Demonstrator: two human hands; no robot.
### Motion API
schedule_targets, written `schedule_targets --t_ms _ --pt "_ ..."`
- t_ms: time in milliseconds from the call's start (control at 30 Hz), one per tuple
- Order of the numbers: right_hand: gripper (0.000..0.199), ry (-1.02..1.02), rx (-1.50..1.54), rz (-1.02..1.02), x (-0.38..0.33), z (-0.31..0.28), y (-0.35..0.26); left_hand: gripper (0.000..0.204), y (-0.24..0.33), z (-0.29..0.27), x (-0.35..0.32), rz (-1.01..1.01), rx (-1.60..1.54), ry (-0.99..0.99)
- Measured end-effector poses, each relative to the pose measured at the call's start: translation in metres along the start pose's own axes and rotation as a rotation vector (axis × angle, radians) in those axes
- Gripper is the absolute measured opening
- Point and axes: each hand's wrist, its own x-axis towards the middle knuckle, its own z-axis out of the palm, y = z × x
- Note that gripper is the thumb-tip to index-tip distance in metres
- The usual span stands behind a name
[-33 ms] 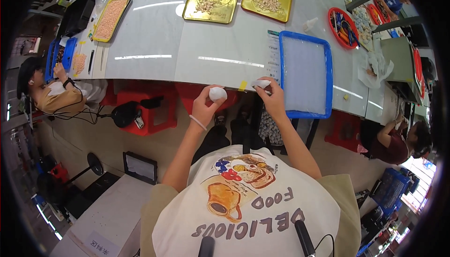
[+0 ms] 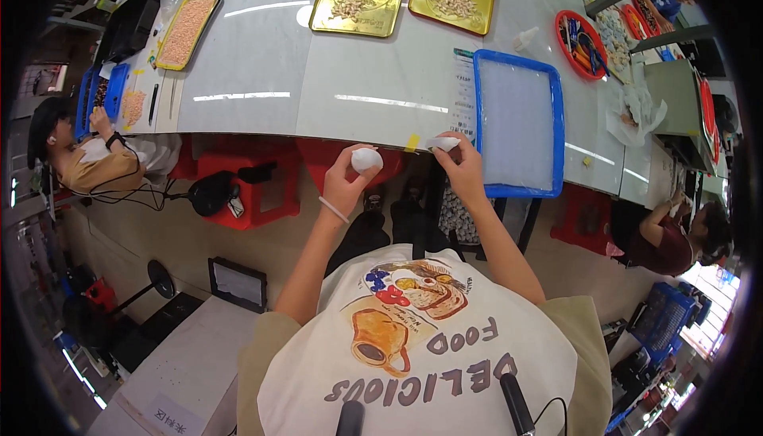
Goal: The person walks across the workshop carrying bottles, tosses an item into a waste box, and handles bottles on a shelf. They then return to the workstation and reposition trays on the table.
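While R fingers (image 2: 465, 139) pinch wht pc (image 2: 443, 143), blue tray (image 2: 558, 130) sits adj.

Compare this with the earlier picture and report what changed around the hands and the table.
Nothing visibly changed beyond a very slight shift of the whole view. Nothing was taken hold of or let go: the left hand still holds a rounded white piece, and the right hand still pinches a flatter white piece. The blue tray and red bowl stayed put.
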Motion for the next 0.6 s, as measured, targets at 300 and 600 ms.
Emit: schedule_targets --t_ms 300,600 --pt "0.019 0.015 0.142 0.038 -0.076 0.022 -0.045 0.032 -0.006 -0.036 -0.060 -0.032 -0.153 -0.043" --pt "0.021 0.010 0.229 0.018 -0.133 0.033 -0.018 0.033 -0.048 -0.057 -0.110 0.007 -0.153 -0.195"
